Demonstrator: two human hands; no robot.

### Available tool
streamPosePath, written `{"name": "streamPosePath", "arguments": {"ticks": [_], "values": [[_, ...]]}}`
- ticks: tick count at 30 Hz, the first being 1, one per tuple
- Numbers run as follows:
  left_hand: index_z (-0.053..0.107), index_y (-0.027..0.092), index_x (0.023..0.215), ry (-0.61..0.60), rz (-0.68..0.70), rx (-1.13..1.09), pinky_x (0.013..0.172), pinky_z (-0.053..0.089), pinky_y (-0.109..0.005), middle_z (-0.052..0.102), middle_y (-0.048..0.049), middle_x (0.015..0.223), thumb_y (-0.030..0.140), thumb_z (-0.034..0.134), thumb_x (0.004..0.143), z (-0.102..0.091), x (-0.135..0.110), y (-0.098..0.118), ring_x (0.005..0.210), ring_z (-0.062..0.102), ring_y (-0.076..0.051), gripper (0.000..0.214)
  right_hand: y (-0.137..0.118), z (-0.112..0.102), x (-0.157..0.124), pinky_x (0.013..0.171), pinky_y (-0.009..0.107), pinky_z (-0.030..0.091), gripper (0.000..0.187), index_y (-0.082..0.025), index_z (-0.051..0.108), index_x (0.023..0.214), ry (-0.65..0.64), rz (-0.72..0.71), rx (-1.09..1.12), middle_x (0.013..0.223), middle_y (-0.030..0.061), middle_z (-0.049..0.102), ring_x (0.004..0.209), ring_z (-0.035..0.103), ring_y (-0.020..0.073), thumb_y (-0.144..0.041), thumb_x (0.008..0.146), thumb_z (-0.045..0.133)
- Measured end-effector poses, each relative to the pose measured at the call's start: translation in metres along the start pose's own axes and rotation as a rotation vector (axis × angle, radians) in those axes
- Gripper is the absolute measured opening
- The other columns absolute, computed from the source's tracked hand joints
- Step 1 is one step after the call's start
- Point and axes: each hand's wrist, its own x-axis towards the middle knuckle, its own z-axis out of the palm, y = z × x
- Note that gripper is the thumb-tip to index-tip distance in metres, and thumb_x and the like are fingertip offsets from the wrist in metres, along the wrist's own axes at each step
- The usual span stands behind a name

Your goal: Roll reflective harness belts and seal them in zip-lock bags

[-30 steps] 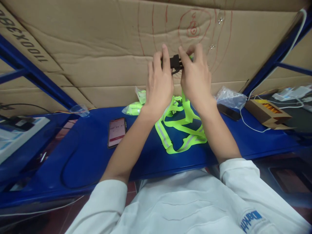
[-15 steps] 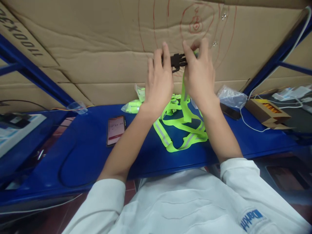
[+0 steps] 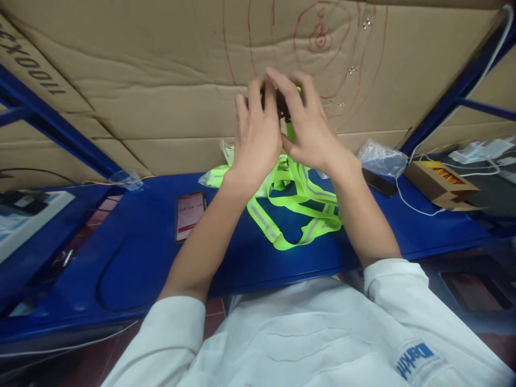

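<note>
A black plastic side-release buckle (image 3: 283,105) is raised in front of the cardboard, mostly covered by fingers. My left hand (image 3: 258,131) is closed around its left end. My right hand (image 3: 309,129) has its fingers bent over the right end, its thumb close to the left hand. Whether the two halves are clicked together is hidden. Neon-yellow reflective webbing (image 3: 264,219) with a grey stripe hangs from below the buckle and lies in loose loops on the blue shelf (image 3: 258,266).
A clear bag with yellow webbing (image 3: 213,176) lies behind my left wrist. Left of it are a phone with a lit screen (image 3: 190,216) and a clear plastic cup (image 3: 127,180). To the right are a crumpled plastic bag (image 3: 382,157), a dark phone (image 3: 379,183) and an open cardboard box (image 3: 442,185).
My right hand has moved left against my left hand, bringing the buckle's ends closer. The prongs visible before are now covered by fingers. The view has shifted slightly.
</note>
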Motion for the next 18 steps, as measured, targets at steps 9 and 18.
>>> {"name": "streamPosePath", "arguments": {"ticks": [9, 18], "values": [[0.048, 0.02, 0.15, 0.159, 0.201, -0.197, 0.123, 0.039, -0.038, 0.054, -0.0149, 0.142, 0.014, 0.062, 0.087, -0.018, 0.006, -0.018, 0.138, 0.051, -0.026, 0.065, 0.015, -0.033, -0.005, 0.125, 0.054, 0.04, 0.106, -0.047, 0.016, 0.167, 0.036, -0.017, 0.265, 0.164, -0.0068, 0.043, 0.163, 0.014, 0.0331, -0.056, 0.081, 0.078], [0.053, 0.03, 0.125, 0.42, 0.279, -0.492, 0.11, 0.051, -0.035, 0.062, -0.0035, 0.135, 0.015, 0.068, 0.083, -0.014, 0.012, -0.023, 0.118, 0.063, -0.019, 0.047, 0.031, -0.029, 0.001, 0.129, 0.042, 0.037, 0.059, -0.041, 0.064, 0.137, -0.008, 0.003, 0.757, 0.153, -0.0084, 0.057, 0.152, 0.044, 0.0281, -0.055, 0.082, 0.082]]}}
